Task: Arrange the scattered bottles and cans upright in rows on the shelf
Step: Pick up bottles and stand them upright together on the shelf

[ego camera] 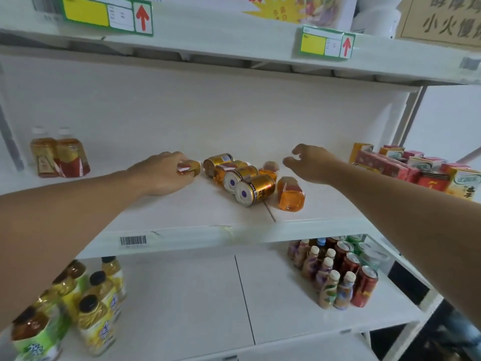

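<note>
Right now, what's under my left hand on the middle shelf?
The left hand covers a small amber bottle lying on its side; only its red-labelled end shows past the fingers. The rest is hidden by the hand.

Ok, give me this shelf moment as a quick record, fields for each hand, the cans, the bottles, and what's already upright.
left hand: closed on a lying bottle
right hand: open, above the pile, touching nothing
gold cans: lying on their sides, mid-shelf
loose orange bottles: lying beside the cans
upright bottles: two, far left of the middle shelf
</note>
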